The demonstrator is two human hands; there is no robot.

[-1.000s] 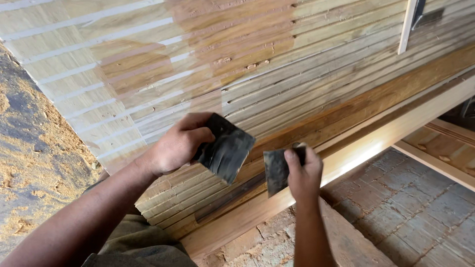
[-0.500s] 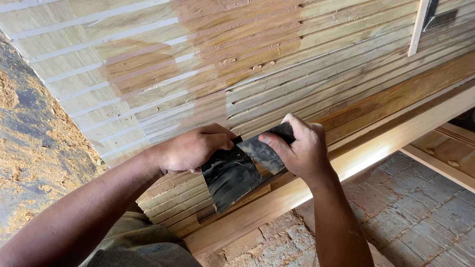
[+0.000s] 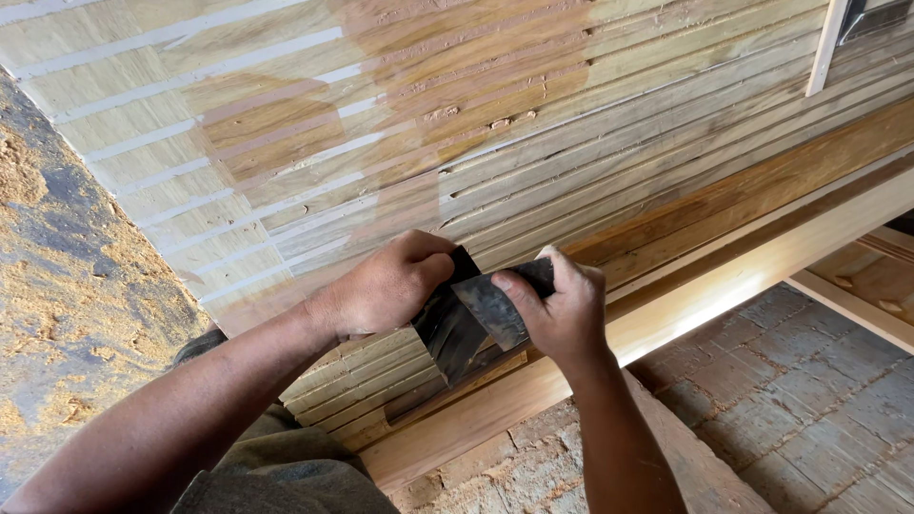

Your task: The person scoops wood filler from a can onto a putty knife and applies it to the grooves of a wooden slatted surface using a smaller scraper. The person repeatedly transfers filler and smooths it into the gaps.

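Gripping the dark, folded sandpaper sheet (image 3: 468, 319), both hands are pinching it: left hand (image 3: 386, 286) at 9 o'clock, right hand (image 3: 562, 309) at 3 o'clock.

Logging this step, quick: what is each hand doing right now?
Left hand: closed, gripping the dark sheet.
Right hand: closed, pinching the smaller dark piece against that sheet.

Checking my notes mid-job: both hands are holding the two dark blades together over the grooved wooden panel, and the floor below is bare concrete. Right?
Not quite. The head view shows brick paving below, not concrete. The rest holds: the left hand and right hand hold the dark blades together over the grooved wooden panel.
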